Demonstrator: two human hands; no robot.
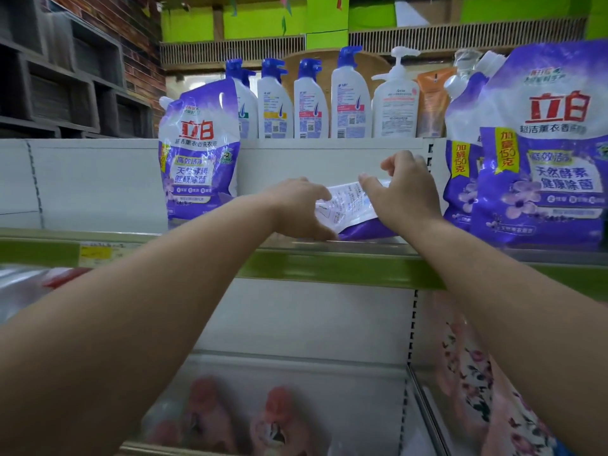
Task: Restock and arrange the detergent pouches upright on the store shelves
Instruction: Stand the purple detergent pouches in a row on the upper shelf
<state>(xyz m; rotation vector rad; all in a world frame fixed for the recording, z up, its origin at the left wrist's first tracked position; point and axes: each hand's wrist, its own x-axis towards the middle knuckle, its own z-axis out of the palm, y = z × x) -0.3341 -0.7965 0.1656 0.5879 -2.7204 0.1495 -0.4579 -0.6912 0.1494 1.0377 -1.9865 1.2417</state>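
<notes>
A purple and white detergent pouch (348, 209) lies flat on the shelf (197, 240) between my hands, its printed back face up. My left hand (297, 210) grips its left edge with curled fingers. My right hand (403, 189) holds its right side, thumb and fingers bent over the top. One matching pouch (199, 153) stands upright to the left. Two more upright pouches (539, 146) stand at the right, the nearer one large in view.
Shampoo and pump bottles (309, 103) line the higher shelf behind the white back panel (98, 179). A green price strip (329, 268) runs along the shelf front. Pink-capped items (279, 419) lie on the lower shelf, floral packs (473, 373) at lower right.
</notes>
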